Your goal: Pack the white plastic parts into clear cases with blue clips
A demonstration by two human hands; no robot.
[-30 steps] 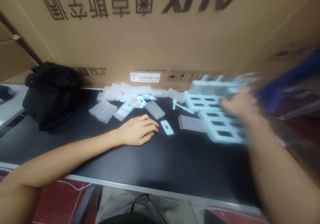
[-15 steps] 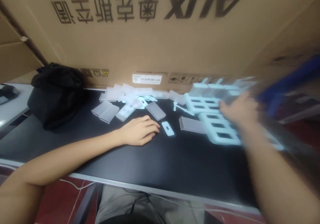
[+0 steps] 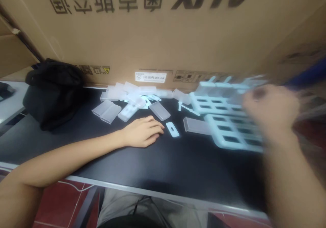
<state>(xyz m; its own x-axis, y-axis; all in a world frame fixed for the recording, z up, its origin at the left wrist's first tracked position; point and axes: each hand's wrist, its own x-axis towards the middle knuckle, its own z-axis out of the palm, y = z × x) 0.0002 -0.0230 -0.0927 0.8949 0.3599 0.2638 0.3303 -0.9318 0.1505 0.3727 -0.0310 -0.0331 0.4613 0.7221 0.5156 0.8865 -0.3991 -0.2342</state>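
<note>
My left hand (image 3: 143, 132) rests palm down on the black table (image 3: 158, 167), fingers loosely curled, holding nothing. Just right of its fingertips lies a small flat white plastic piece with a slot (image 3: 172, 129). My right hand (image 3: 271, 109) is raised over the pale blue plastic trays (image 3: 229, 126) at the right. It is smeared by motion, so I cannot see its fingers or anything in them. A clear rectangular plastic case (image 3: 196, 126) lies beside the trays.
Several clear plastic cases and small parts (image 3: 127, 100) are heaped at the back of the table against a large cardboard box (image 3: 163, 31). A black bag (image 3: 52, 92) sits at the left. Something blue and blurred (image 3: 305, 76) shows at the far right.
My right hand has lifted from the blue trays and moved to the right and nearer the camera. My left hand has stayed where it was.
</note>
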